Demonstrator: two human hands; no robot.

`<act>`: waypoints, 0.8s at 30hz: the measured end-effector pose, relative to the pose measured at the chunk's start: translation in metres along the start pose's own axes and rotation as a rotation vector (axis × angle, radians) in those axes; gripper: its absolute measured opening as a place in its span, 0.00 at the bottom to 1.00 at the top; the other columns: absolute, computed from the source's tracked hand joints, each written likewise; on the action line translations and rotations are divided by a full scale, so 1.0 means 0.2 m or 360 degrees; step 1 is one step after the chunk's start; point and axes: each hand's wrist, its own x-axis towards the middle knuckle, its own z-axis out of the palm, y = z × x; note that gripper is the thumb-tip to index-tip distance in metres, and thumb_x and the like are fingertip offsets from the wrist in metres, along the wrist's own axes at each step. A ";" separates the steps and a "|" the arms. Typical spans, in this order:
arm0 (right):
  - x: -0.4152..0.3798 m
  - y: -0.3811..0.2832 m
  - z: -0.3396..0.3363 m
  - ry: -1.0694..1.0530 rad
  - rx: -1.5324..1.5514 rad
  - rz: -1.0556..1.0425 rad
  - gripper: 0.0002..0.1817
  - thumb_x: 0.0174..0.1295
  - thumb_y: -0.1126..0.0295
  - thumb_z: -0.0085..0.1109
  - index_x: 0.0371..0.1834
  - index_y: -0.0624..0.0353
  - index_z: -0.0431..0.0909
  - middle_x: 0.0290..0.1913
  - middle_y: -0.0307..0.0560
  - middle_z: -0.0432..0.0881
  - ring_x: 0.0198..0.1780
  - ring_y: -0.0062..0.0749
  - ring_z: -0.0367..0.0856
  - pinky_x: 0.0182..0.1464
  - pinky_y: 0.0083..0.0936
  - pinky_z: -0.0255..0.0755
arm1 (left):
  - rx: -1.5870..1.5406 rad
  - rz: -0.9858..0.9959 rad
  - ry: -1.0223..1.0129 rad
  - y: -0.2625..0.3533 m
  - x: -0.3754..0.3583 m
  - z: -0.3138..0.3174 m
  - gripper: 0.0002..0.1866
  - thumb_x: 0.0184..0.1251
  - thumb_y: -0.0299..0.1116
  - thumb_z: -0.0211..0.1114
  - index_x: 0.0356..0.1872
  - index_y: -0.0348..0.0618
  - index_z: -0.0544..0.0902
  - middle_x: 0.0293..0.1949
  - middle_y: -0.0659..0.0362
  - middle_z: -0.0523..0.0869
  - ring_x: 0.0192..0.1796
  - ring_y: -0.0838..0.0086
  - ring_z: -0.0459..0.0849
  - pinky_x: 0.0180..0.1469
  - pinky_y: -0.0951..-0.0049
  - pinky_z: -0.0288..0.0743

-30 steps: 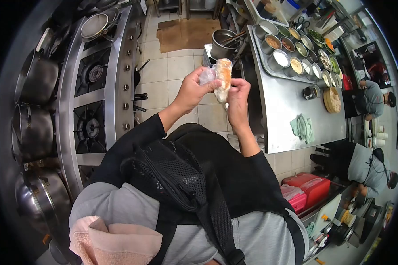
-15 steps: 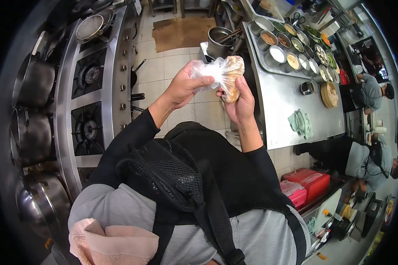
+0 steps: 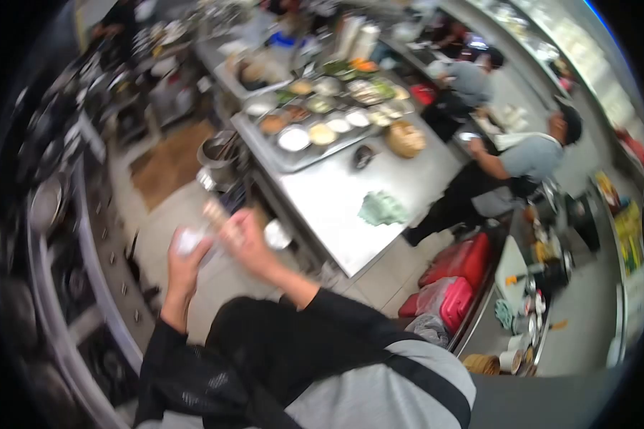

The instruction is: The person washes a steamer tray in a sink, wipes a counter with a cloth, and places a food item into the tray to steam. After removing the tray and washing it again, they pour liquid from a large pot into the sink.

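Both my hands are in front of me above the tiled floor, blurred by motion. A clear plastic bag (image 3: 189, 242) with brownish food inside stretches between them. My left hand (image 3: 182, 268) is closed around the bag's gathered, whitish end. The food-filled end (image 3: 214, 211) sticks out past the fingers of my right hand (image 3: 249, 247), which are wrapped round it. What the food is, I cannot make out. Close beyond my hands stands a metal pot (image 3: 220, 161) with utensils in it.
A steel table (image 3: 322, 207) holds a tray (image 3: 300, 159) of food containers, a bamboo basket (image 3: 406, 138) and a green cloth (image 3: 383, 207). A stove (image 3: 111, 279) runs along the left. Two people work beyond the table. Red boxes (image 3: 456, 261) sit at right; cardboard (image 3: 168, 164) covers some floor.
My view has swung to the right, so the table sits nearer the middle. My hands appear lower and further left, still holding the bag, and the picture is more blurred.
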 end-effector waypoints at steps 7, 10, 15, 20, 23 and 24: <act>-0.03 -0.03 -0.03 -0.0022 0.0246 0.0121 0.15 0.71 0.68 0.59 0.52 0.56 0.63 0.46 0.38 0.68 0.49 0.20 0.68 0.54 0.22 0.67 | -0.1245 -0.0056 -0.0039 0.10 -0.06 0.11 0.11 0.77 0.34 0.57 0.55 0.50 0.73 0.57 0.62 0.76 0.58 0.75 0.76 0.63 0.68 0.69; -0.01 -0.04 -0.09 0.0091 0.0334 0.0198 0.16 0.71 0.68 0.59 0.53 0.56 0.63 0.46 0.38 0.70 0.50 0.20 0.69 0.54 0.22 0.68 | -0.1333 -0.0116 0.0199 -0.03 -0.03 0.03 0.12 0.78 0.36 0.52 0.58 0.48 0.73 0.57 0.61 0.78 0.61 0.72 0.76 0.68 0.64 0.66; -0.04 -0.03 -0.06 -0.0128 0.0412 0.0119 0.14 0.67 0.72 0.62 0.49 0.57 0.68 0.47 0.38 0.72 0.51 0.21 0.72 0.55 0.23 0.70 | -0.0456 -0.0225 -0.0040 -0.18 0.01 0.03 0.16 0.71 0.24 0.60 0.58 0.41 0.75 0.56 0.59 0.80 0.59 0.73 0.79 0.66 0.73 0.69; -0.05 -0.03 -0.06 -0.0166 0.0340 0.0000 0.12 0.64 0.74 0.64 0.47 0.59 0.71 0.49 0.39 0.74 0.52 0.23 0.73 0.57 0.23 0.69 | -0.0322 -0.0053 -0.0113 -0.08 0.04 0.07 0.25 0.65 0.18 0.64 0.63 0.39 0.72 0.59 0.57 0.79 0.60 0.73 0.79 0.64 0.73 0.72; -0.06 -0.05 -0.07 -0.0190 0.0367 0.0073 0.11 0.63 0.75 0.64 0.47 0.60 0.75 0.51 0.41 0.75 0.54 0.24 0.74 0.59 0.25 0.69 | -0.0390 -0.0064 -0.0228 -0.04 0.02 0.09 0.29 0.63 0.18 0.65 0.66 0.38 0.69 0.60 0.57 0.78 0.61 0.73 0.79 0.64 0.72 0.71; -0.06 -0.06 -0.08 -0.0213 0.0432 0.0189 0.10 0.64 0.75 0.64 0.47 0.61 0.77 0.52 0.41 0.76 0.55 0.25 0.74 0.60 0.26 0.69 | -0.0405 -0.0088 -0.0298 -0.04 0.01 0.09 0.31 0.63 0.19 0.66 0.68 0.38 0.68 0.60 0.57 0.78 0.62 0.73 0.78 0.65 0.72 0.71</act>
